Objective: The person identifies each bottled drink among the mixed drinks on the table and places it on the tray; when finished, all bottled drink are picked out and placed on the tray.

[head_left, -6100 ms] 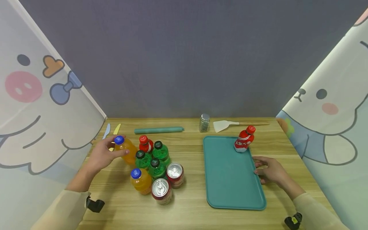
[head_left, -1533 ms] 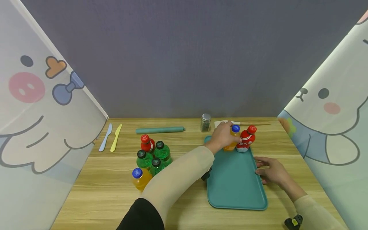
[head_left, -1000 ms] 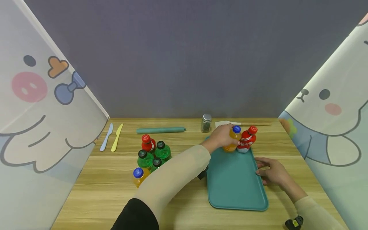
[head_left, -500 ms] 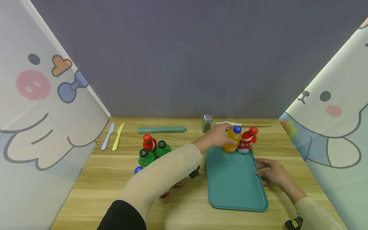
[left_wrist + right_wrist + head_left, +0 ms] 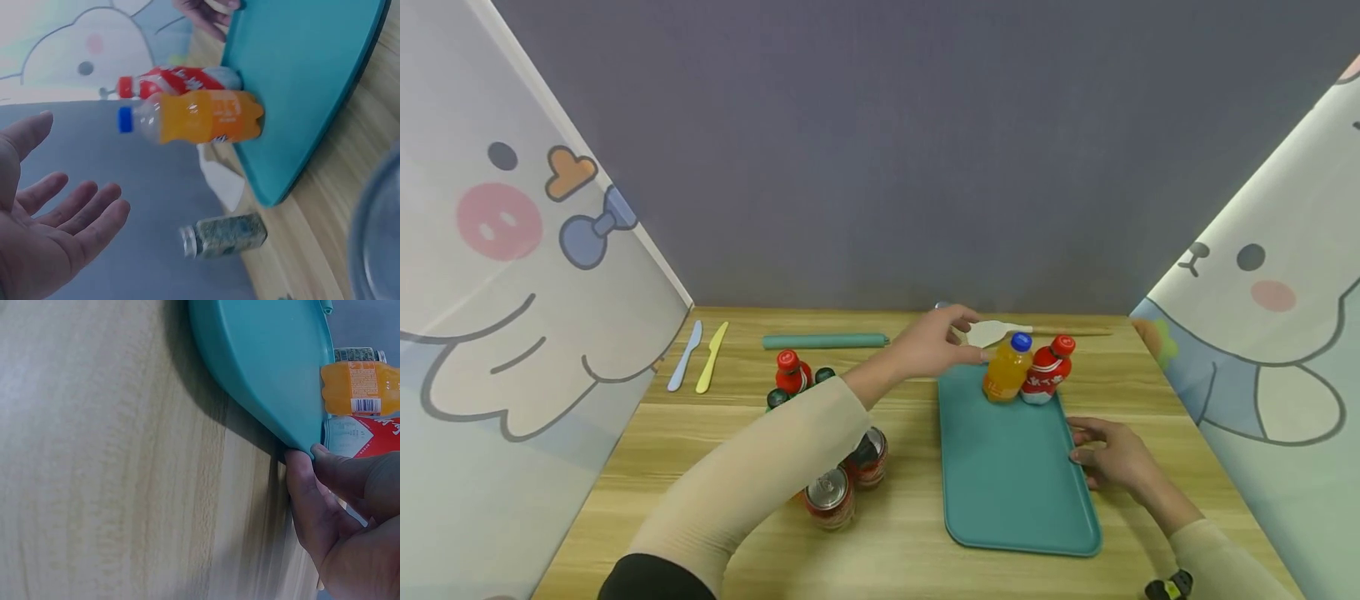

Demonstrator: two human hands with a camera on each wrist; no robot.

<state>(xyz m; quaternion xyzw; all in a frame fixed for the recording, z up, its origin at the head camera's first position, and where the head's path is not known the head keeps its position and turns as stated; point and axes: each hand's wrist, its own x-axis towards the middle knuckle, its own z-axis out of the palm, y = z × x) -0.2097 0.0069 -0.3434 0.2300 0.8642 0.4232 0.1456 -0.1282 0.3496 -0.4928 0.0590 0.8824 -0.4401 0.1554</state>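
The left hand [image 5: 934,340] has let go of the orange bottle [image 5: 1005,368] and drawn back, fingers [image 5: 75,209] spread and empty. The bottle stands upright at the tray's [image 5: 1009,467] far end, touching the red bottle [image 5: 1046,372]; it has a blue cap and an orange label whose writing is unreadable. The right hand's [image 5: 1112,454] fingers [image 5: 300,487] press the tray's edge.

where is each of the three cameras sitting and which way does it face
Head: worn on the head, looking forward and down at the wooden table; both sleeved forearms, the left hand and the right hand show.
Left wrist: on the left wrist, looking past the open left palm at the orange juice bottle with a blue cap on the flat teal plastic tray.
Right wrist: on the right wrist, low along the table; right fingers touch the tray's edge.
Shared: all three show the tray, the orange bottle and the red bottle with a red cap.
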